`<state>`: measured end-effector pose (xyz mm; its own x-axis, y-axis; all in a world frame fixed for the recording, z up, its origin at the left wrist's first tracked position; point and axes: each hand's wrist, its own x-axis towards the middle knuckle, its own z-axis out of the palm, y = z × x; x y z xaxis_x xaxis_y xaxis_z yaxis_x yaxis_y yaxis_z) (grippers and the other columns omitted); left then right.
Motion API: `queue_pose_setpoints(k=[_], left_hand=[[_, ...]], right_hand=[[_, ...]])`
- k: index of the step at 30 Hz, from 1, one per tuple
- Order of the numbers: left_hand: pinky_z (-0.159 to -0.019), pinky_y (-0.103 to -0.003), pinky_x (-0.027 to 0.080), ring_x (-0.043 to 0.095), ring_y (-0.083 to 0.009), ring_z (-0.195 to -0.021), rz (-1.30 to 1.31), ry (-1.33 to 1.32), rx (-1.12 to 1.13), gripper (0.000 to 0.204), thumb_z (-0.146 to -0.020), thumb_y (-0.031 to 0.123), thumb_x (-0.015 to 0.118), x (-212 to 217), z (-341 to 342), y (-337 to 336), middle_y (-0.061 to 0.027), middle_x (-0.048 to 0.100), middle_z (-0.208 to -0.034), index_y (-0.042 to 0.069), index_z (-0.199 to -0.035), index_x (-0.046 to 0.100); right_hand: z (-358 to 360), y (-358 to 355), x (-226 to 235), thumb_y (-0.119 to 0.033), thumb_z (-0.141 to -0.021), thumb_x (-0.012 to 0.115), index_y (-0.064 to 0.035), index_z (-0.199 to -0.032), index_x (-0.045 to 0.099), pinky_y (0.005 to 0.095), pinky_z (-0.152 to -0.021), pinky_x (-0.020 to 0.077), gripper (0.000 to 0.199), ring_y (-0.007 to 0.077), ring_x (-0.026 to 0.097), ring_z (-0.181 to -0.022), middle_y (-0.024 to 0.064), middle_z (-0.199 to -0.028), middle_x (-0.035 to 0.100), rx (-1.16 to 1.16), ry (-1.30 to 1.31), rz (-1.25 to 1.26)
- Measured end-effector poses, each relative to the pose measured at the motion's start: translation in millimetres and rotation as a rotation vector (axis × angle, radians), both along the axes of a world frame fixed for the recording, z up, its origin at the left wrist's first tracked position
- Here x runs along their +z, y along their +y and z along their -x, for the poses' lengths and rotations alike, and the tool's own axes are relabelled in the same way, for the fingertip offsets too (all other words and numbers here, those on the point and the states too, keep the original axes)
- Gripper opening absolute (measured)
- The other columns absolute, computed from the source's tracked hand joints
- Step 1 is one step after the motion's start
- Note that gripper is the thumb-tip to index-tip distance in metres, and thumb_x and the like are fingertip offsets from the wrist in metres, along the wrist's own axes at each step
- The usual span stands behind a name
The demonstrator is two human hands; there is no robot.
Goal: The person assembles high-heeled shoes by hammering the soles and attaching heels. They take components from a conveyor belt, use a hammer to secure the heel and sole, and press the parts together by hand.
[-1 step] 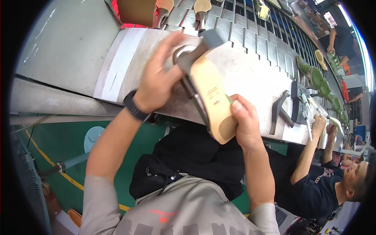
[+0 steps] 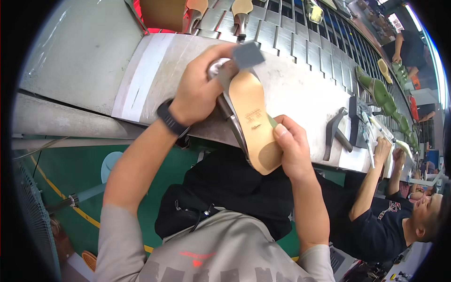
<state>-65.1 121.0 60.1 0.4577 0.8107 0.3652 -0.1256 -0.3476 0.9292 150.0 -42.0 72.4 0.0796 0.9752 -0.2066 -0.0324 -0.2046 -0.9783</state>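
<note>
In front of me, over the near edge of the bench, a high-heeled shoe (image 2: pixel 249 98) is held with its tan sole facing up. My left hand (image 2: pixel 199 87) is wrapped round its heel end, beside the dark grey heel, whose square tip points toward me. My right hand (image 2: pixel 292 148) pinches the forefoot's right edge, thumb on the sole and fingers hidden underneath. A sliver of green shows by that thumb. Dark, shiny material runs along the shoe's left side.
A hammer (image 2: pixel 334 134) lies on the white bench top (image 2: pixel 300 98) to the right. Beyond runs a slatted metal conveyor (image 2: pixel 300 37) with shoes, including green ones (image 2: pixel 380 94). A co-worker (image 2: pixel 380 221) works at the right. A grey panel (image 2: pixel 84 51) stands left.
My left hand and the heel end have shifted slightly; the heel tip has turned more toward me and dropped a little. My right hand keeps its hold, moving slightly.
</note>
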Motion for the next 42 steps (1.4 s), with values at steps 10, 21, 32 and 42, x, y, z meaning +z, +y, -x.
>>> queue_pose_setpoints(k=[10, 21, 32, 42], left_hand=[[-0.064, -0.023, 0.044, 0.058, -0.003, -0.074, 0.023, 0.142, -0.001, 0.029, -0.098, 0.018, 0.065, 8, -71, 13, 0.0017, 0.069, -0.084, -0.001, -0.117, 0.075], [-0.076, -0.023, 0.052, 0.065, -0.0068, -0.083, 0.007, 0.017, -0.037, 0.023, -0.095, 0.01, 0.064, 2, -63, 3, -0.0016, 0.073, -0.094, -0.001, -0.114, 0.071], [-0.086, -0.031, 0.053, 0.066, -0.017, -0.096, -0.25, -0.051, -0.249, 0.026, -0.091, 0.011, 0.074, -2, -41, 1, -0.0088, 0.069, -0.107, 0.001, -0.115, 0.072], [-0.096, -0.036, 0.05, 0.065, -0.0237, -0.099, -0.007, -0.278, -0.354, 0.07, -0.117, 0.046, 0.027, -3, -44, -5, -0.0134, 0.073, -0.105, 0.0, -0.101, 0.077]], right_hand=[[6, -38, -4, -0.033, -0.094, 0.086, 0.0128, -0.16, 0.033, 0.0361, -0.105, 0.0529, 0.096, 0.0224, 0.067, -0.118, 0.0193, -0.132, 0.067, -0.107, -0.128, -0.185], [-2, -10, 31, -0.023, -0.083, 0.089, 0.0106, -0.146, 0.055, 0.0315, -0.091, 0.0575, 0.079, 0.018, 0.072, -0.102, 0.0142, -0.116, 0.075, 0.064, -0.169, 0.063], [9, -7, 72, -0.027, -0.068, 0.1, 0.0025, -0.148, 0.057, 0.0362, -0.087, 0.0553, 0.095, 0.0181, 0.069, -0.098, 0.0089, -0.108, 0.072, 0.015, -0.921, -0.364], [31, 14, 78, -0.002, -0.079, 0.086, 0.0045, -0.099, 0.076, 0.0281, -0.047, 0.0454, 0.024, 0.0129, 0.061, -0.057, 0.004, -0.08, 0.068, 0.05, -1.146, -1.047]])
